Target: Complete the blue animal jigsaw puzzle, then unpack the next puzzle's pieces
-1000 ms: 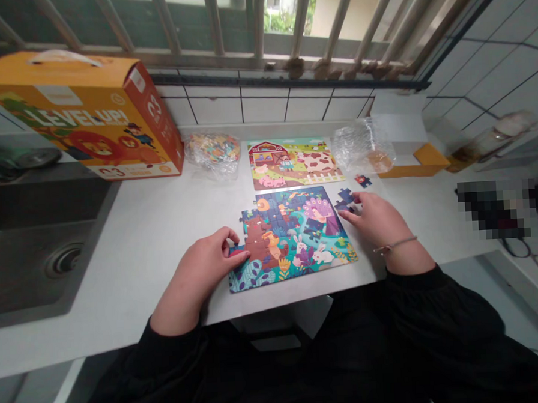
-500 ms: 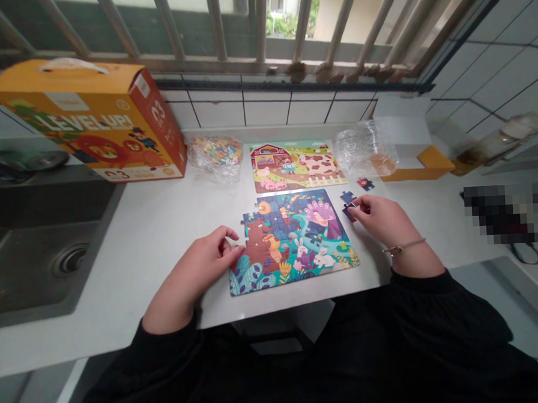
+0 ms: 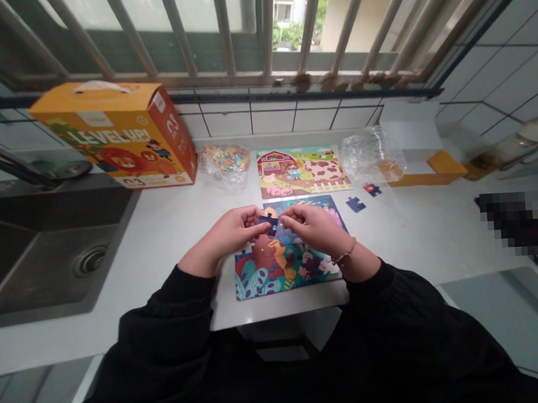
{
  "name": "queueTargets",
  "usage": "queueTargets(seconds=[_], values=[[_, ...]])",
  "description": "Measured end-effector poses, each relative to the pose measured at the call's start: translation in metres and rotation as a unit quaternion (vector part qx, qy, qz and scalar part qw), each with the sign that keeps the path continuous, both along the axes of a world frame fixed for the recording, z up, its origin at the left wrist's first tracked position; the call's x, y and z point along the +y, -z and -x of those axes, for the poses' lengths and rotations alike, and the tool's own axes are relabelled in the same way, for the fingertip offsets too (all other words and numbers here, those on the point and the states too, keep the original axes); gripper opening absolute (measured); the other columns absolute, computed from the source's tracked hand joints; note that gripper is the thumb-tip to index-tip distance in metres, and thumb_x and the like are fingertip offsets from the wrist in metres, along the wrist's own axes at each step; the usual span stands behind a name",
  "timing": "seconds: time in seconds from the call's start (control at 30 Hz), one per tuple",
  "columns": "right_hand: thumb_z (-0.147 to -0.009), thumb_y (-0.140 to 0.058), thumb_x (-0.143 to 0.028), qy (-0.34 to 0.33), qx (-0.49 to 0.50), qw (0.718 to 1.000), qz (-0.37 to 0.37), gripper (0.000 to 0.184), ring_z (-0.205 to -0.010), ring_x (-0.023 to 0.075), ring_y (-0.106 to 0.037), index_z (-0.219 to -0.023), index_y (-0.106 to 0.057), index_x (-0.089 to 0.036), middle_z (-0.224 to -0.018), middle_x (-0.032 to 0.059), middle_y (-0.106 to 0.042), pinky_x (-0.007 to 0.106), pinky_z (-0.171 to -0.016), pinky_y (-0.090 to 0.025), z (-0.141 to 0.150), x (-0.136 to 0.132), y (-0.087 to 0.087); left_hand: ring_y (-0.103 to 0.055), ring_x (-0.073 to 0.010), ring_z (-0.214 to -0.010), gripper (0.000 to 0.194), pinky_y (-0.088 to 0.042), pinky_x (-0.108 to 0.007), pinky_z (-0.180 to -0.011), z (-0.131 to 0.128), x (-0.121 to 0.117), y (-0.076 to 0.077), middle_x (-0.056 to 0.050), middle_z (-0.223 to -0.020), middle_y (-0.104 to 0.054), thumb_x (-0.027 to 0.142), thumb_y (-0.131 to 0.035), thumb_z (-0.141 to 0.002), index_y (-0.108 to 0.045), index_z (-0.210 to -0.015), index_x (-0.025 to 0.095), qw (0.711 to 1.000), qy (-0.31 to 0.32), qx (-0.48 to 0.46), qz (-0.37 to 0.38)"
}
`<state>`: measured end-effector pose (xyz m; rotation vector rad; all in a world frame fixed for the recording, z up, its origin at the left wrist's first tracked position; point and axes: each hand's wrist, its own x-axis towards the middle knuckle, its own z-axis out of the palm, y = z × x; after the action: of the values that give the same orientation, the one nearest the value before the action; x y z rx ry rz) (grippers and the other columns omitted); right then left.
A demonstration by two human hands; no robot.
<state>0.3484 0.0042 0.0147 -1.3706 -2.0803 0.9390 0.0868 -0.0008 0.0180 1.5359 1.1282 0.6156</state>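
Observation:
Between my two hands, above the upper left part of the forest-animal jigsaw puzzle [image 3: 264, 280], is a dark blue puzzle piece [image 3: 269, 223]. My left hand [image 3: 241, 230] pinches its left side between thumb and fingers. From the right, my right hand [image 3: 313, 226] grips the piece's other edge with its fingertips. The hands hide part of the puzzle's upper half, while a bear, rabbits and leaves show below them. Two loose pieces lie on the counter to the right: a blue puzzle piece [image 3: 355, 204] and a red-and-blue puzzle piece [image 3: 372, 189].
Behind the puzzle lies a farm-scene puzzle [image 3: 303, 172]. A plastic bag of pieces [image 3: 225, 162], an orange box [image 3: 125, 137], crumpled clear plastic [image 3: 370, 151] and an opened box [image 3: 430, 172] stand along the back. A sink [image 3: 106, 282] is at the left.
My right hand has moved left from the loose pieces, bringing one piece over the puzzle. My left hand has risen from the puzzle's left edge and now grips that piece too.

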Motion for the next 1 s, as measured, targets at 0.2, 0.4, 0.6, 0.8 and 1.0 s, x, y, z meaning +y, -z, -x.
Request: queueTargets(seconds=[0.2, 0.4, 0.6, 0.8, 1.0], values=[[-0.112, -0.059, -0.03, 0.285, -0.321, 0.896, -0.115, 0.032, -0.107, 0.0318, -0.076, -0.118, -0.085, -0.013, -0.119, 0.0235, -0.083, 0.041, -0.093, -0.052, -0.12, 0.04, 0.009, -0.054, -0.0144, -0.056, 0.044, -0.034, -0.027, -0.055, 0.041, 0.002, 0.004, 0.004, -0.072, -0.067, 0.048, -0.087, -0.085, -0.065, -0.114, 0.024, 0.995, -0.085, 0.016, 0.046], [-0.109, -0.066, -0.033, 0.322, -0.355, 0.875, -0.071, 0.036, -0.098, 0.0347, -0.076, -0.121, -0.086, -0.006, -0.111, 0.0294, -0.083, 0.043, -0.084, -0.05, -0.186, 0.06, 0.02, -0.058, -0.0157, -0.058, 0.039, -0.04, -0.028, -0.057, 0.054, 0.008, 0.01, 0.0, -0.075, -0.073, 0.048, -0.085, -0.086, -0.067, -0.11, 0.024, 0.992, -0.11, 0.029, 0.05], [-0.1, -0.08, -0.036, 0.315, -0.334, 0.887, -0.038, 0.044, -0.105, 0.0341, -0.077, -0.134, -0.081, -0.007, -0.121, 0.0256, -0.084, 0.04, -0.085, -0.049, -0.201, 0.07, 0.025, -0.062, -0.0156, -0.063, 0.035, -0.047, -0.029, -0.06, 0.056, 0.009, 0.014, -0.002, -0.081, -0.076, 0.045, -0.087, -0.086, -0.068, -0.106, 0.023, 0.988, -0.139, 0.026, 0.056], [-0.086, -0.091, -0.041, 0.294, -0.309, 0.902, 0.071, 0.046, -0.088, 0.029, -0.074, -0.121, -0.081, -0.012, -0.105, 0.0175, -0.084, 0.038, -0.076, -0.047, -0.215, 0.066, 0.015, -0.061, -0.015, -0.061, 0.032, -0.047, -0.029, -0.059, 0.059, 0.011, 0.019, -0.001, -0.08, -0.073, 0.042, -0.085, -0.088, -0.07, -0.107, 0.022, 0.989, -0.139, 0.026, 0.052], [-0.1, -0.079, -0.045, 0.315, -0.31, 0.897, 0.005, 0.029, -0.07, 0.0241, -0.061, -0.088, -0.081, -0.019, -0.081, 0.0141, -0.076, 0.041, -0.067, -0.037, -0.205, 0.038, 0.003, -0.062, -0.015, -0.06, 0.029, -0.046, -0.029, -0.057, 0.059, 0.01, 0.02, -0.002, -0.08, -0.074, 0.039, -0.086, -0.089, -0.071, -0.107, 0.022, 0.987, -0.151, 0.025, 0.047]])
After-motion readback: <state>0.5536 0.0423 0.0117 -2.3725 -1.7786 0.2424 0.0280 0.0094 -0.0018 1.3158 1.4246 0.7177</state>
